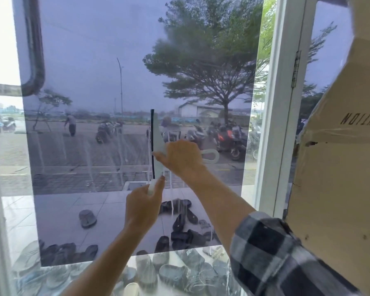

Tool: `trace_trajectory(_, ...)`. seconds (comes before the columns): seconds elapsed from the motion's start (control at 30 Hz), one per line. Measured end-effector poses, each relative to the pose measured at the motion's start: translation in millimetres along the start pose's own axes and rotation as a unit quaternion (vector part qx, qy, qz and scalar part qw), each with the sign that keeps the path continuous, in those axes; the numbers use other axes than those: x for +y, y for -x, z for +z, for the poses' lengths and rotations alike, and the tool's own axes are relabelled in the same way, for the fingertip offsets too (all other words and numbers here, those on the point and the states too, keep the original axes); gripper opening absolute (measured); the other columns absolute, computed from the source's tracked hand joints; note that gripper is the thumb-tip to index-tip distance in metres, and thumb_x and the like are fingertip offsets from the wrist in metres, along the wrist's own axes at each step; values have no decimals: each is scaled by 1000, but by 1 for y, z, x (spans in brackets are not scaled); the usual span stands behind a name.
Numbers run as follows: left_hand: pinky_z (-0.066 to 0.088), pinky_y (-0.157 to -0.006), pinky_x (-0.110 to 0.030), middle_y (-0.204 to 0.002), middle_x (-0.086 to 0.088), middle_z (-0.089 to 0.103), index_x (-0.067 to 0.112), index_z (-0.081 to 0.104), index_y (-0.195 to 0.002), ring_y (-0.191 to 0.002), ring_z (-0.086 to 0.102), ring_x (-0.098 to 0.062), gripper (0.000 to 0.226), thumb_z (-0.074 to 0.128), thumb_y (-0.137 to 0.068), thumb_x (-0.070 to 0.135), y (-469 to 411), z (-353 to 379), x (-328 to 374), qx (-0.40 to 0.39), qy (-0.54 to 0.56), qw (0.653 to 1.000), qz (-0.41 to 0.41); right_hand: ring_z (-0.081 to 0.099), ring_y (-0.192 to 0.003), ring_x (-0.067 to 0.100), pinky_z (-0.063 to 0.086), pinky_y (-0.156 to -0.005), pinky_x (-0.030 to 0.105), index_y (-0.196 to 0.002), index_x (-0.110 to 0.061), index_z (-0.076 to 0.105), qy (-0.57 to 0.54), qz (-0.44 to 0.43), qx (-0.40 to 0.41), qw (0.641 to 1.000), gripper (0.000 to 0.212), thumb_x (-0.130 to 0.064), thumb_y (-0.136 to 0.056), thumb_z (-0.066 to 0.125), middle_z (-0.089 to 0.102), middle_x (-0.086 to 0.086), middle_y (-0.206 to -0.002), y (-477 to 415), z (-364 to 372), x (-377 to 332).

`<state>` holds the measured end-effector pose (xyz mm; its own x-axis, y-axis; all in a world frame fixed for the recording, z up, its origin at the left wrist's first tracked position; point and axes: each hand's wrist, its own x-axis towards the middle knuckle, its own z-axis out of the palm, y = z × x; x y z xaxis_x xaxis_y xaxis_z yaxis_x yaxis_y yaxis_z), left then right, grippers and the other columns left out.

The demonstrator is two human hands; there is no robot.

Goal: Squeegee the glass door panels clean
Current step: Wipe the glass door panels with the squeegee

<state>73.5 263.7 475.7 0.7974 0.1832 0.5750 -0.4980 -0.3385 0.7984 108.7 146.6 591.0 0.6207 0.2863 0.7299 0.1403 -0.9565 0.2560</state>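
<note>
Honestly this looks like mid-job to me, nowhere near finished. The pale translucent plastic squeegee [157,137] is standing upright against the big tinted glass door panel [94,71], roughly in the middle and low down, with its thin black rubber blade [152,129] on the left edge touching the glass. The right hand [181,160] is wrapped around the handle, and the left hand [140,207] pinches the bottom end of the head from below, so both are gripping it.

What's left: there are whitish soapy drip streaks [90,163] running down the glass left of the blade, a few more under the hands, and a cloudy smear [179,35] up top. Right of the blade reads a bit clearer, but I can't swear it's done. The narrow side glass past the white door frame [280,103] looks untouched, hard to tell though.
</note>
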Motion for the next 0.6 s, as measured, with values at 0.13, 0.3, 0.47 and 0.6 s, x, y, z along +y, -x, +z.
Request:
trace_trajectory(0.13, 52, -49, -53, -52, -29, 56, -15, 56, -62, -41, 48, -27, 97, 44, -82, 79, -4, 11, -4, -15, 1, 1000, 9, 60, -61, 21, 53, -60, 33, -77, -11, 57, -31, 53, -20, 998, 62, -67, -93, 35, 54, 1, -63, 5, 16, 38)
trace_trajectory(0.3, 40, -47, -35, -38, -1, 43, 12, 45, -44, -38, 41, -15, 70, 47, -88, 67, 6, 42, 2, -42, -5, 999, 19, 63, -74, 26, 45, -67, 32, -92, -11, 65, -61, 151, 4, 987, 65, -70, -89, 36, 65, 7, -88, 26, 23, 116)
trace_trajectory(0.47, 41, -50, -37, -40, -2, 44, 14, 45, -47, -41, 43, -17, 64, 53, -96, 54, 14, 63, -2, -66, -3, 998, 9, 61, -71, 29, 46, -62, 34, -70, -11, 53, -197, 312, -31, 929, 66, -73, -88, 36, 58, 6, -70, 66, 42, 147)
trace_trajectory(0.6, 44, -50, -30, -34, 4, 47, 11, 46, -46, -37, 45, -12, 66, 51, -99, 49, 23, 57, -4, -72, 5, 997, 7, 54, -71, 26, 39, -59, 32, -78, -8, 54, -355, 447, 7, 821, 68, -73, -87, 40, 56, 7, -73, 104, 80, 120)
